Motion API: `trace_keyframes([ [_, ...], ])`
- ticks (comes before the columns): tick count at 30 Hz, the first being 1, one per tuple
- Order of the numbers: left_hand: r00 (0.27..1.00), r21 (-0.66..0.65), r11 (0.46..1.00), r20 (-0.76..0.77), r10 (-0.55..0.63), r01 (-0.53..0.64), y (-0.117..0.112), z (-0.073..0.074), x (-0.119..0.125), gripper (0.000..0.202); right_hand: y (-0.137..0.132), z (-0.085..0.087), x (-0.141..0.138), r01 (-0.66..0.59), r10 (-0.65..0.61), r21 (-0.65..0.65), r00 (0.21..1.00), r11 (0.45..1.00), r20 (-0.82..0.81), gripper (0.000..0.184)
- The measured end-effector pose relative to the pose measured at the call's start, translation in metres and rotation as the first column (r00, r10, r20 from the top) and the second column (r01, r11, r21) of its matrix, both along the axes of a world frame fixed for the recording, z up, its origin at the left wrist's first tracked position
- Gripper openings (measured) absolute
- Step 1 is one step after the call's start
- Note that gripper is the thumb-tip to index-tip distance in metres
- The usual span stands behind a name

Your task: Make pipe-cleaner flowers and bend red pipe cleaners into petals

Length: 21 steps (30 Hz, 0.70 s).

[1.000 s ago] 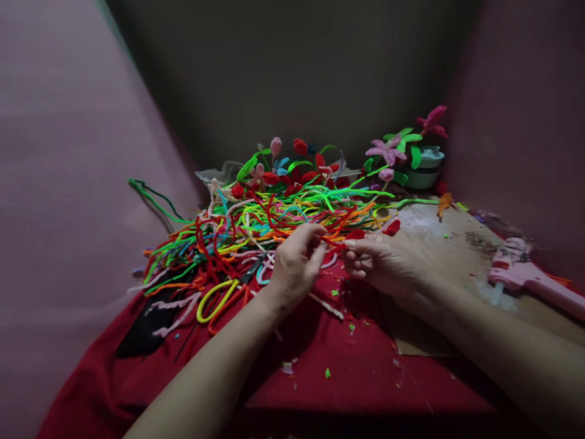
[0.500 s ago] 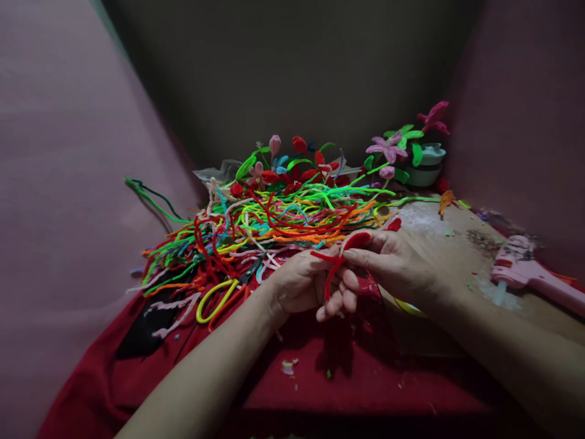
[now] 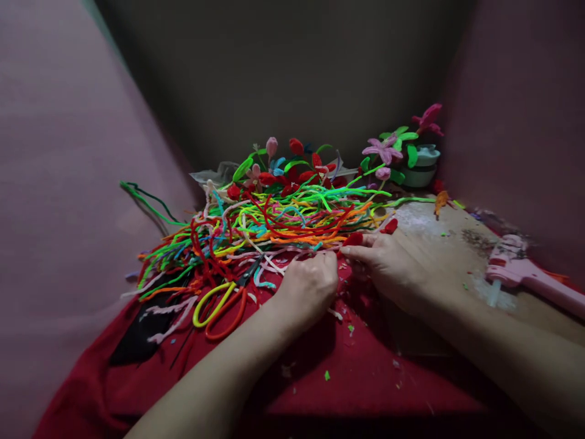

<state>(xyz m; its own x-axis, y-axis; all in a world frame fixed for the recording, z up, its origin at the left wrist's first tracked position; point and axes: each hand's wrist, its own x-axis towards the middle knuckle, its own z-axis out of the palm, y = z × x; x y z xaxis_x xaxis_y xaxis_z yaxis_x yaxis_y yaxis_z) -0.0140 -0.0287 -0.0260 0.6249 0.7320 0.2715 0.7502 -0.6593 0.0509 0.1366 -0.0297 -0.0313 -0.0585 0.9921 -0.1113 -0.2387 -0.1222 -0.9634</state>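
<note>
A red pipe-cleaner piece, bent into a petal-like loop, is pinched between the thumb and fingers of my right hand. My left hand is curled into a fist right beside it, closed around the lower ends of the same red piece; those ends are hidden by the fingers. Another small red petal shows just past my right knuckles. Left of my left hand lie scissors with a yellow and an orange-red handle loop, their blades pointing into the pile of coloured pipe cleaners.
Finished pipe-cleaner flowers lie behind the pile; more stand by a pale green container at the back right. A pink glue gun rests on the brown board. A black flat object and scraps lie on the red cloth.
My left hand has turned over, from open-palmed with fingers showing to a knuckles-up fist around the red ends. My right hand keeps its pinch on the loop. The view has shifted slightly.
</note>
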Motion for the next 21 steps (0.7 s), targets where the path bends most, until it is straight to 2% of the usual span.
trace_keyframes([
  [2, 0.986, 0.181, 0.983, -0.151, 0.066, -0.038, -0.006, -0.006, 0.005, 0.029, 0.002, -0.006, 0.000, -0.007, 0.006, -0.030, 0.999, 1.000, -0.047, 0.024],
  [4, 0.974, 0.208, 0.975, -0.190, 0.122, -0.081, -0.011, -0.010, 0.009, 0.031, 0.003, -0.008, 0.000, -0.010, 0.009, -0.033, 0.999, 0.999, -0.035, 0.021],
  [7, 0.976, 0.050, 0.989, -0.158, 0.148, -0.142, -0.011, -0.012, 0.011, 0.027, 0.000, -0.003, 0.000, -0.012, 0.011, 0.003, 0.994, 1.000, 0.108, 0.012],
  [9, 0.988, -0.108, 0.982, -0.053, 0.148, -0.153, -0.007, -0.011, 0.010, 0.026, -0.001, 0.002, 0.000, -0.020, -0.006, 0.112, 0.975, 0.994, 0.223, 0.008],
  [11, 0.979, -0.283, 0.952, 0.128, 0.157, -0.116, -0.001, -0.008, 0.009, 0.017, -0.002, 0.005, 0.001, -0.055, -0.035, 0.266, 0.946, 0.962, 0.322, 0.008],
  [12, 0.959, -0.396, 0.916, 0.226, 0.173, -0.072, 0.002, -0.006, 0.008, 0.014, -0.002, 0.006, 0.001, -0.074, -0.056, 0.328, 0.928, 0.942, 0.367, 0.008],
  [13, 0.927, -0.523, 0.852, 0.313, 0.209, -0.015, 0.003, -0.003, 0.007, 0.015, -0.002, 0.007, 0.003, -0.088, -0.079, 0.371, 0.908, 0.924, 0.412, 0.009],
  [15, 0.849, -0.740, 0.661, 0.426, 0.313, 0.128, 0.005, 0.002, 0.007, 0.017, -0.002, 0.009, 0.006, -0.090, -0.129, 0.409, 0.869, 0.908, 0.478, 0.013],
  [16, 0.812, -0.797, 0.573, 0.457, 0.363, 0.192, 0.004, 0.004, 0.007, 0.016, -0.003, 0.010, 0.008, -0.075, -0.158, 0.417, 0.854, 0.906, 0.496, 0.014],
  [17, 0.779, -0.822, 0.516, 0.482, 0.401, 0.243, 0.003, 0.006, 0.008, 0.016, -0.004, 0.011, 0.009, -0.055, -0.187, 0.427, 0.844, 0.902, 0.503, 0.014],
  [21, 0.717, -0.824, 0.456, 0.538, 0.443, 0.336, -0.007, 0.013, 0.011, 0.018, -0.010, 0.011, 0.012, -0.002, -0.262, 0.477, 0.834, 0.879, 0.486, 0.015],
])
